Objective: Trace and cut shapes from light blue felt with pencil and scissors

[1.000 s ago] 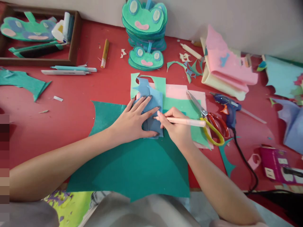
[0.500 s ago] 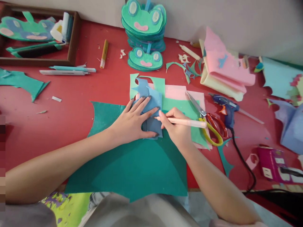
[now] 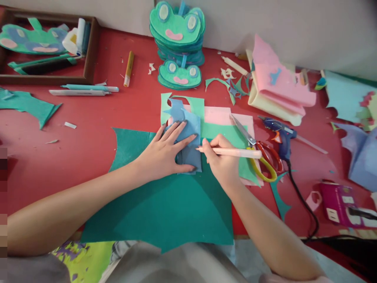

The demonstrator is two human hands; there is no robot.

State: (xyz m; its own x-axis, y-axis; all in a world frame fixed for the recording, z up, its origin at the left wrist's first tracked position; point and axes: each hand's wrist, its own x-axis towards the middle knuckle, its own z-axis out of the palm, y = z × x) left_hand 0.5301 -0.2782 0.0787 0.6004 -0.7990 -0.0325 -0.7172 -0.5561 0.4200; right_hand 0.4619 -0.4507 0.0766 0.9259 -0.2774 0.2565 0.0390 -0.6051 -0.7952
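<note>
My left hand (image 3: 167,151) lies with spread fingers on a piece of blue felt (image 3: 192,124), pressing it down. In my right hand (image 3: 221,163) is a pale pink pencil (image 3: 238,152), its tip over the right edge of the blue felt; whether it touches cannot be made out. Under both hands spreads a large dark green felt sheet (image 3: 165,212). Light green felt (image 3: 222,131) and pink felt (image 3: 216,114) pieces lie beneath and beside the blue one. Scissors (image 3: 265,163) with red and yellow handles rest just right of my right hand.
Stacked felt frog faces (image 3: 179,31) stand at the back. A brown tray (image 3: 91,51) holds more pieces at left, near two pens (image 3: 85,92) and a yellow marker (image 3: 129,68). At right lie a blue glue gun (image 3: 282,133) with its cord, folded pink felt (image 3: 273,67) and a purple box (image 3: 340,204).
My right hand has shifted the pencil slightly to the right, from over the blue felt to its edge. The left hand stays in place.
</note>
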